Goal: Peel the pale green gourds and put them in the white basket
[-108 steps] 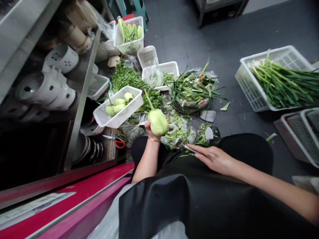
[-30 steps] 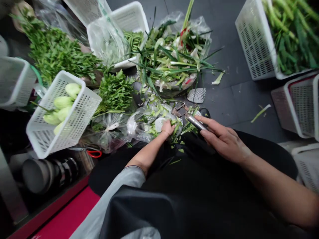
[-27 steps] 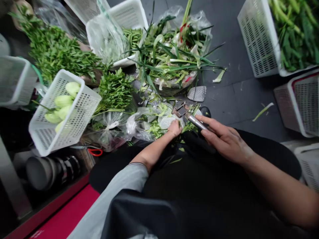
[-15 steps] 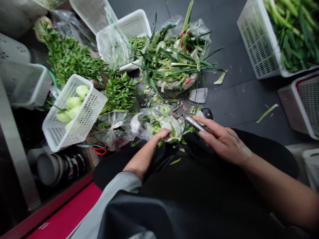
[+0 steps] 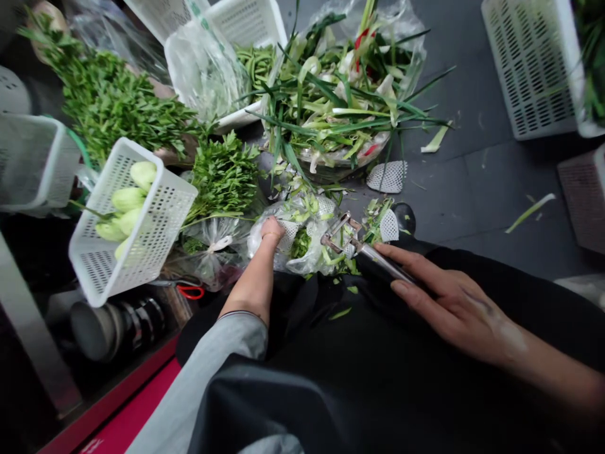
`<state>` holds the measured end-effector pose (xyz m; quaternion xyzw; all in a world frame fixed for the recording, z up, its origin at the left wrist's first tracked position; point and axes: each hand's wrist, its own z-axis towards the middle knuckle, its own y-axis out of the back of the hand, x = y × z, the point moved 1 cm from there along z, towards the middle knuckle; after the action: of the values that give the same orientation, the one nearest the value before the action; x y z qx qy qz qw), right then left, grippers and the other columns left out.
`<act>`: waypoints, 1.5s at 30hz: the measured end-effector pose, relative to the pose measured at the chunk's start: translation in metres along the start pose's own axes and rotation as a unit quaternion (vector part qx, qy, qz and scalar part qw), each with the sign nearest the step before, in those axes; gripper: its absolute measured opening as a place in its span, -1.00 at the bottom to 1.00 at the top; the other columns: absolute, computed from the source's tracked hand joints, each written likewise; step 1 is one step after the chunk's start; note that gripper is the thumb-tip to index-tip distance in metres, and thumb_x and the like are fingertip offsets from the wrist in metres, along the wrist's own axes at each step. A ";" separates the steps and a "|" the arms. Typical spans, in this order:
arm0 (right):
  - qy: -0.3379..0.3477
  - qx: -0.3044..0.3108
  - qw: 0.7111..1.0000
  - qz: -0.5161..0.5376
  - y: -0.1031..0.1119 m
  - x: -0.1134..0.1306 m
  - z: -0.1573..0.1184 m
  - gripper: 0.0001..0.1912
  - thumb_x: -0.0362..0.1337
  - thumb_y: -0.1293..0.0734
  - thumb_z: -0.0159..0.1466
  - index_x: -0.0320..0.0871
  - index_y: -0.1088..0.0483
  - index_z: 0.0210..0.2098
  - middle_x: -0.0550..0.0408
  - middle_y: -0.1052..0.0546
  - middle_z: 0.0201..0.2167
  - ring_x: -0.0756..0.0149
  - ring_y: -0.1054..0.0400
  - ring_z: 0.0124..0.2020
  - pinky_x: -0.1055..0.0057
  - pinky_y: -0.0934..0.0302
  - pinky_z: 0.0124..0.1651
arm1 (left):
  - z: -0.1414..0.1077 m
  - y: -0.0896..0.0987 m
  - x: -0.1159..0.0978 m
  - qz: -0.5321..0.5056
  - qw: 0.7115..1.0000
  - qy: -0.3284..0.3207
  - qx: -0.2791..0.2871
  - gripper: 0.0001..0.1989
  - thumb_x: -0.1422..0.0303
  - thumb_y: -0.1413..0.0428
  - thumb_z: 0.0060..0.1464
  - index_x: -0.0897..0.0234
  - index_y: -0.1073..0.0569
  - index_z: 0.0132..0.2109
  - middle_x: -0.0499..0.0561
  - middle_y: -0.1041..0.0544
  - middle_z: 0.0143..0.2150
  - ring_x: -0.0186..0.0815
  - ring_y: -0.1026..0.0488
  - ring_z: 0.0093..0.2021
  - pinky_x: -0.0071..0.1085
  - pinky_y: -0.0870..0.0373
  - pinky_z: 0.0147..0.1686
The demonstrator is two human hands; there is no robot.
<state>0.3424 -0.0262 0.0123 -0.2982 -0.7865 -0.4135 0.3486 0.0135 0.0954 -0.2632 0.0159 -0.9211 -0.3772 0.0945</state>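
My right hand is closed around the metal handle of a Y-shaped peeler, its head pointing away to the left over the peelings. My left hand reaches down into a clear plastic bag, beside a white foam net. Its fingers look curled, but their tips and anything in them are hidden. Green peelings lie on the crumpled plastic between my hands. A few green strips rest on my black apron.
Left stands a white basket of pale green gourds. Leafy greens lie behind it. Ahead is a heaped bag of vegetable scraps; beyond, a bin with green beans. Red-handled scissors lie near my left knee. Another basket stands right.
My left hand has moved left, from the peelings to the plastic bag's left side. My right hand still holds the peeler, now slightly lower in view. The whole view has shifted a little.
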 end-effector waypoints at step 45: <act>0.029 -0.006 0.979 -0.202 -0.038 -0.018 0.009 -0.50 -0.13 -0.07 0.36 -0.08 -0.17 0.25 -0.01 -0.53 -0.02 0.12 -0.50 -0.22 0.22 -0.38 -0.21 | -0.054 0.035 0.027 0.064 0.984 -0.165 0.034 -0.76 0.44 -0.17 -0.08 0.35 -0.53 -0.19 0.16 -0.56 -0.20 -0.17 -0.46 -0.07 -0.42 -0.30 -0.01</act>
<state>0.3211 -0.0405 -0.0223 -0.1233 -0.8179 -0.4881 0.2785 -0.0016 0.0806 -0.1962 -0.1025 -0.9355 -0.3363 -0.0355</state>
